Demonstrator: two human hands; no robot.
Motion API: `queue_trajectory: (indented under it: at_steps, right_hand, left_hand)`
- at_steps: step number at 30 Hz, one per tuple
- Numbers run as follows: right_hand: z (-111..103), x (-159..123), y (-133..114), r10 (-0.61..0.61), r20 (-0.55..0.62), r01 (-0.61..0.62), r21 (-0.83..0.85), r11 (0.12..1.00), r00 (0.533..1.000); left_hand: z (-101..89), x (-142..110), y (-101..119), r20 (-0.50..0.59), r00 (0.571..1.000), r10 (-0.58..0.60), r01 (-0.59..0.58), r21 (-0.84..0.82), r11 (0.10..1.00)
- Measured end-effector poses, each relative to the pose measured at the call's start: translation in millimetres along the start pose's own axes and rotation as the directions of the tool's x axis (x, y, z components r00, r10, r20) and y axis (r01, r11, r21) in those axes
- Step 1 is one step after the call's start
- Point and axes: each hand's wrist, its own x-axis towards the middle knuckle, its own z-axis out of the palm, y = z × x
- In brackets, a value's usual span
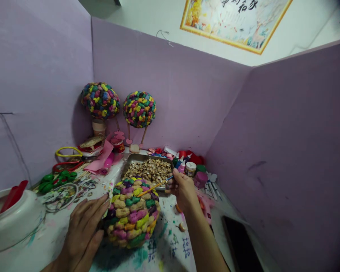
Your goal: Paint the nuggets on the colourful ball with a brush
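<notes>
A ball covered in peanuts (132, 213) stands on the table in front of me. Many of its shells are painted pink, green, yellow, purple or orange; others are bare tan. My left hand (86, 223) lies against its left side with the fingers stretched out flat. Near those fingertips is a pale, paint-smudged strip (110, 193), partly hidden. In my right hand (181, 187), closed in a pinch, is a thin paintbrush (153, 189). Its tip points left and meets the ball's upper part. Behind the ball sits a metal tray (126, 163) of broken shells (150, 170).
Two finished-looking colourful balls (100, 100) stand at the back wall. Scissors (68, 153) and green-handled tools (56, 180) lie left, beyond a white pot (14, 223). Paint jars (190, 169) and pens (212, 189) are at right, with a dark flat object (240, 243) nearer me.
</notes>
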Motion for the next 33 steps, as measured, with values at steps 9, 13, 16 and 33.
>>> queue_trajectory:
  at_steps: [9, 13, 16, 33]
  right_hand:
    - [-2.3, -0.9, 12.1, 0.000, -0.064, -0.001, -0.012, 1.000, 0.998]
    - [-10.7, -1.1, 17.0, -0.058, -0.121, 0.062, 0.025, 0.998, 0.991]
    - [-17.9, -3.9, 21.3, -0.079, -0.133, 0.090, 0.078, 0.993, 0.988]
    - [-25.1, -14.2, 48.6, 0.077, 0.083, -0.102, 0.356, 0.929, 0.994]
  left_hand:
    - [-0.6, -0.1, -3.2, 0.010, 0.999, -0.031, 0.031, -0.004, 1.000]
    - [-0.2, -0.7, -3.7, 0.009, 0.999, -0.042, 0.042, 0.007, 0.999]
    - [0.7, -1.8, -4.6, 0.007, 0.999, -0.048, 0.048, 0.005, 0.999]
    - [1.8, -5.4, -5.7, 0.008, 0.994, -0.105, 0.105, 0.023, 0.994]
